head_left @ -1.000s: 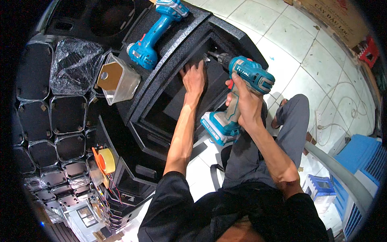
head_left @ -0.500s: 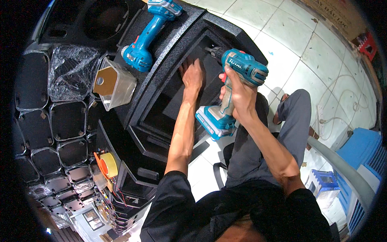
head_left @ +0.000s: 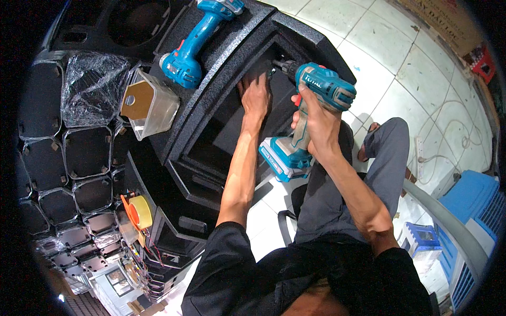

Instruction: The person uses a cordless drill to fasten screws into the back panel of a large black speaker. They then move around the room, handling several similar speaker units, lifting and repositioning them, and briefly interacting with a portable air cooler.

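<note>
Worker with black shirt (head_left: 295,274) and grey trousers (head_left: 329,213) nearest the viewer, seen from above. The right hand (head_left: 322,122) is wrapped around the grip of a teal-and-grey cordless drill (head_left: 326,87), index finger along the body's side; the battery base hangs over the trousers and the chuck points leftward into the recess of a black cabinet (head_left: 224,71). Whether the bit touches the wall cannot be told. The left hand (head_left: 255,97) reaches into the same recess, palm down with fingers slightly spread on the inner surface, near the chuck; shadow hides the fingertips, so anything beneath them cannot be made out. On the cabinet's outer panel lies a blue power tool (head_left: 196,45), its battery toward the upper edge. Just left stands a clear plastic container (head_left: 164,111) with a brown panel (head_left: 138,101); lower down is a yellow tape roll (head_left: 142,210). Farther left, film-wrapped black boxes (head_left: 45,160) form rows. To the right, pale floor tiles (head_left: 366,63) carry a looped cable (head_left: 465,138); a cardboard box (head_left: 448,29) stands beyond.
</note>
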Tool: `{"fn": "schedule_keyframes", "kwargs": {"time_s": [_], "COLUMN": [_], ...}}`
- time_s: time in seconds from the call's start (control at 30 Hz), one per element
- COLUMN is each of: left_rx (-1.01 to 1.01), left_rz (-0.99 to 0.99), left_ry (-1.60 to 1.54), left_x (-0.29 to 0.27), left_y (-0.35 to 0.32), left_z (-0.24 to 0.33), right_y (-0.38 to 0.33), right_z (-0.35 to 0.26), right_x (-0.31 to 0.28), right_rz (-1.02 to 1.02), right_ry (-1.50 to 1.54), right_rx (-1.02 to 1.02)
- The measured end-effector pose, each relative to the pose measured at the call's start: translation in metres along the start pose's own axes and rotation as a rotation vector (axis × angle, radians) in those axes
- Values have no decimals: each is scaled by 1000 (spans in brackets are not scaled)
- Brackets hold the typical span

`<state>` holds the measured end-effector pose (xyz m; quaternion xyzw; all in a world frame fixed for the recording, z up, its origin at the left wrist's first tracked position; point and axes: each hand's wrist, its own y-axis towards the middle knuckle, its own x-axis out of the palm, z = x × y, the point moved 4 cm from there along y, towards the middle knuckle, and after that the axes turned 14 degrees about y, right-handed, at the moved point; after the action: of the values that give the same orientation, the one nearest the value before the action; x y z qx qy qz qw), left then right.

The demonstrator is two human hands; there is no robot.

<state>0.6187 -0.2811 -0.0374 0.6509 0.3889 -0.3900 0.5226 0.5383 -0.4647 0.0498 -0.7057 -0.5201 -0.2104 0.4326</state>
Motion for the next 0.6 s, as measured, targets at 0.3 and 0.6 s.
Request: {"fn": "schedule_keyframes", "kwargs": {"time_s": [0.3,0.6], "left_rx": [-54,-75], "left_rz": [24,20], "left_ry": [-38,-74], "left_x": [4,4], "left_y": [-3,-3], "left_z": [2,2], "right_y": [3,2], "right_z": [2,4], "right_x": [4,5], "right_rz": [15,50], "right_ry": [-17,-83], "right_rx": [-15,26]}}
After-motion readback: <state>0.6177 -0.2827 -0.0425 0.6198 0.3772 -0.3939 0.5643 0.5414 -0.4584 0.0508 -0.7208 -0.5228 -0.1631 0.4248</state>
